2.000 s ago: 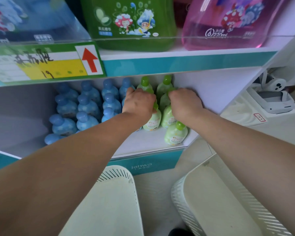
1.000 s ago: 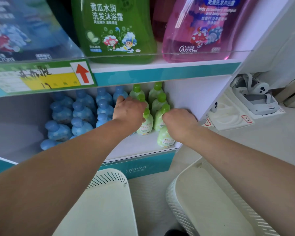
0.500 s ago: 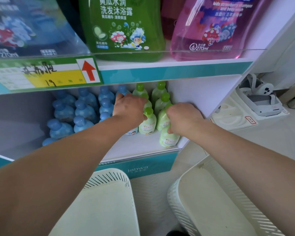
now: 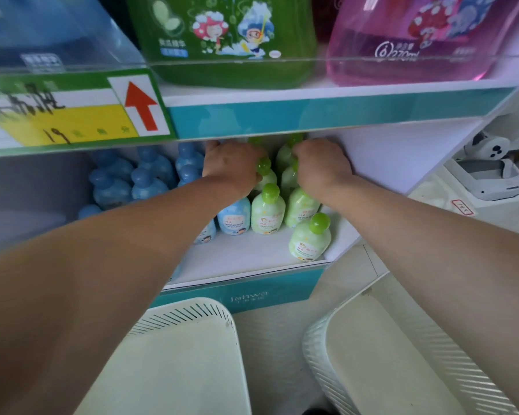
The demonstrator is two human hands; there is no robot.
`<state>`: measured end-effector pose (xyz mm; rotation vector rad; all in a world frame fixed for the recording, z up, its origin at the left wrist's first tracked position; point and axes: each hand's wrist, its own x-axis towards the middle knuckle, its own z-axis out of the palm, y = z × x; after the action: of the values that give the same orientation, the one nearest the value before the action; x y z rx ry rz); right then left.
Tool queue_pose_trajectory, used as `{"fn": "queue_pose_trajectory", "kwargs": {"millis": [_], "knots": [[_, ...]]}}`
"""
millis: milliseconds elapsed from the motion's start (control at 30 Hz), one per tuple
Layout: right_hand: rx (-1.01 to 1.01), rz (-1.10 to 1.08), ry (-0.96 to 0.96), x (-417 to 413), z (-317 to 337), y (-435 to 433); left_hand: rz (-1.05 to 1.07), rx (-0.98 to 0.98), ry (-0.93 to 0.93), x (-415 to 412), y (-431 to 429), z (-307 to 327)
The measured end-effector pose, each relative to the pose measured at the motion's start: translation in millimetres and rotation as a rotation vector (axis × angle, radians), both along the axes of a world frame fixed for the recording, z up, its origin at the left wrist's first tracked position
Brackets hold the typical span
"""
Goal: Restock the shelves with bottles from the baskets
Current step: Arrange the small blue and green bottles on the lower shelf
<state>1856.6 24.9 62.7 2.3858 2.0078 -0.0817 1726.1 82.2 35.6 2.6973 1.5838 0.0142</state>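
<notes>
While inside the shelf (image 4: 252,256), left hand (image 4: 231,166) and right hand (image 4: 321,167) each fist-tight around green bottles (image 4: 263,166).

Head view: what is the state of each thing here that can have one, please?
Left grip: palm down, fingers hidden.
Right grip: fingers curled on rear green bottle.
Front green bottle: upright, capped, apart in front.
Blue bottles: upright, capped.
Left basket: no bottles visible inside.
Right basket: no bottles visible inside.
</notes>
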Motion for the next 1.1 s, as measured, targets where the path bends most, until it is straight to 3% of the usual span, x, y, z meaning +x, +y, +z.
{"fn": "queue_pose_trajectory", "kwargs": {"millis": [333,467,567,833,1100], "knots": [[0.074,0.096,-0.037,-2,7,-17,-0.024,0.123,-0.070,-4,-16,1],[-0.260,0.108,-0.068,-7,21,-43,-0.063,0.115,-0.128,-9,-30,2],[-0.362,0.115,-0.106,-8,17,-52,-0.067,0.112,-0.146,-13,-38,3],[-0.273,0.120,-0.072,1,6,-54,-0.071,0.078,-0.115,-22,-46,10],[-0.305,0.103,-0.072,-2,8,-57,-0.074,0.061,-0.125,-27,-52,9]]}}
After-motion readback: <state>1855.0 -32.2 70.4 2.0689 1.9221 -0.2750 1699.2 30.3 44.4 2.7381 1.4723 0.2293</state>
